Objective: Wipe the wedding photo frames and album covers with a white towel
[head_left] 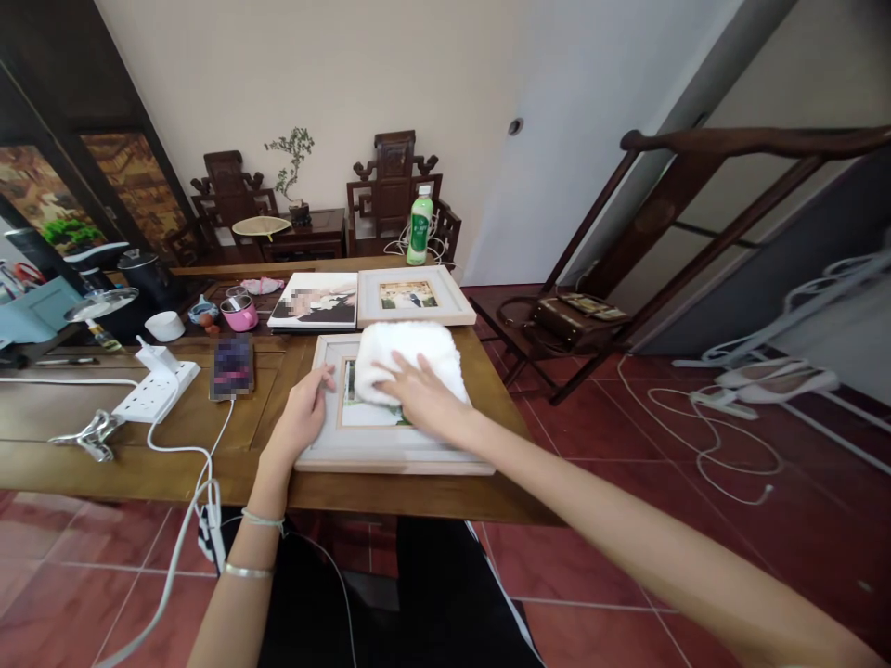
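A light-coloured picture frame point(390, 455) lies flat near the front edge of the table, with a photo point(354, 416) inside a beige border. My left hand point(304, 413) is closed on the frame's left side. Over the upper right part of the frame lies a fluffy white cloth point(432, 345), covering much of the photo. My right hand point(418, 394) presses on this cloth from above, fingers spread and stretched out. Behind it lie a second framed photo point(409, 295) and a picture panel point(320, 301), side by side.
A green-labelled bottle point(419, 227) stands at the back. To the left are a phone point(232, 366), a power strip point(157, 385) with trailing cables, a pink cup point(238, 314) and a white bowl point(165, 325). A wooden chair point(591, 306) holding a brown bag point(574, 320) stands right.
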The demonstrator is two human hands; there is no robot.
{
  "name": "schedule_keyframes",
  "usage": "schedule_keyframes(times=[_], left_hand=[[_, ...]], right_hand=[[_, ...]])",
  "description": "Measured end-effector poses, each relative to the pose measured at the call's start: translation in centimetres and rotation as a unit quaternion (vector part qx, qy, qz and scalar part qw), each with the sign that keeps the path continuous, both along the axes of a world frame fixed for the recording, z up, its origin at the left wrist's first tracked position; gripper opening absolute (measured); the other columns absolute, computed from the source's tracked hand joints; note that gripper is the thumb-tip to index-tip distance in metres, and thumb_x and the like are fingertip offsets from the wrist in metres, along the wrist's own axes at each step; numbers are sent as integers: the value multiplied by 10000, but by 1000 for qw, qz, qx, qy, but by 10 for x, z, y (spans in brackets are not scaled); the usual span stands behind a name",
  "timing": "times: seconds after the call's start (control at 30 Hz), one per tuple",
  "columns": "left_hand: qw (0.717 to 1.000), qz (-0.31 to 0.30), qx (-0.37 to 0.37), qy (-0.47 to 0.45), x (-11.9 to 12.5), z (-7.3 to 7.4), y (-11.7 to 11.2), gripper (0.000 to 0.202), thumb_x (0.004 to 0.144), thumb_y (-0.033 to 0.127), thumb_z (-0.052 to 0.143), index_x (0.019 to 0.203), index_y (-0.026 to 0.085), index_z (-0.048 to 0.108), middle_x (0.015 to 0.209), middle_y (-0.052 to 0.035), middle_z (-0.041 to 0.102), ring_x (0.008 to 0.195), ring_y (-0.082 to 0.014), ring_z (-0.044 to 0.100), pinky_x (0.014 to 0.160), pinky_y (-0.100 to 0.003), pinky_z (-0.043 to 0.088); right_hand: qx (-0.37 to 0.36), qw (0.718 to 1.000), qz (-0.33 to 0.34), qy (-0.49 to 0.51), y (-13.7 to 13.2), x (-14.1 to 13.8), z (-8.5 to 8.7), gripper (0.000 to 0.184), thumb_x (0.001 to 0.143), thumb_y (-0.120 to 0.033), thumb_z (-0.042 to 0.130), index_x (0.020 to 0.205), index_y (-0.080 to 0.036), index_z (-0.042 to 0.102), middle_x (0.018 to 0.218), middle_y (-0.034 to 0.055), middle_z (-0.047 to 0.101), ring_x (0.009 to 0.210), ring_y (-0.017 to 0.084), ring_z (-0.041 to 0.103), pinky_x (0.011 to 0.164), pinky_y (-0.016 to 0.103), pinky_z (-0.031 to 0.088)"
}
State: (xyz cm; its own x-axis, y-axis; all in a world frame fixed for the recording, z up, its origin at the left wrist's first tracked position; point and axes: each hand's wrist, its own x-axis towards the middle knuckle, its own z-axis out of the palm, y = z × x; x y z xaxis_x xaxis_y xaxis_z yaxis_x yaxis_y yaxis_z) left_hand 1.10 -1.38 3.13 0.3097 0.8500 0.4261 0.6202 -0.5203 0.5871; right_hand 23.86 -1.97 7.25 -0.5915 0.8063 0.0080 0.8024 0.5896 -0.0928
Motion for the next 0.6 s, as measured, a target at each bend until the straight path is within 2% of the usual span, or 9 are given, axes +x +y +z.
schedule_keyframes(times=[0.1,0.2,0.33,0.5,0.6], left_hand=[[1000,2,6,21,-2,-4,3,357,835,71,358,1118,151,560,1335,-148,557,1287,-220,485,1091,-445,357],[999,19,18,39,-5,-10,7,439,839,94,377,1250,133,528,1385,-157,510,1312,-244,455,1117,-460,327],[998,27,26,55,-5,-15,11,448,843,105,382,1261,129,541,1402,-150,495,1322,-246,443,1126,-456,322],[998,38,21,54,-2,-15,11,420,890,144,342,1248,80,552,1386,-180,505,1321,-244,445,1131,-453,318],[998,35,20,45,-1,-16,11,420,901,147,324,1249,88,552,1394,-169,499,1336,-236,425,1136,-452,311]], right_hand=[[47,998,-45,-14,38,-6,-2,747,714,130,361,1354,-232,487,1549,65,260,1424,366,118,1035,696,213],[23,998,-40,-36,41,-24,0,710,745,121,359,1322,-257,525,1542,38,284,1416,394,119,1017,733,197],[-51,997,2,-53,-3,-38,14,646,756,87,388,1283,-240,570,1530,58,311,1393,431,172,992,753,227],[-156,982,100,-47,-72,-26,46,674,667,95,423,1246,-203,595,1506,73,354,1374,415,248,987,711,311],[-171,974,145,-35,-89,-20,51,659,659,78,406,1221,-200,609,1514,37,341,1378,399,252,993,684,334]])
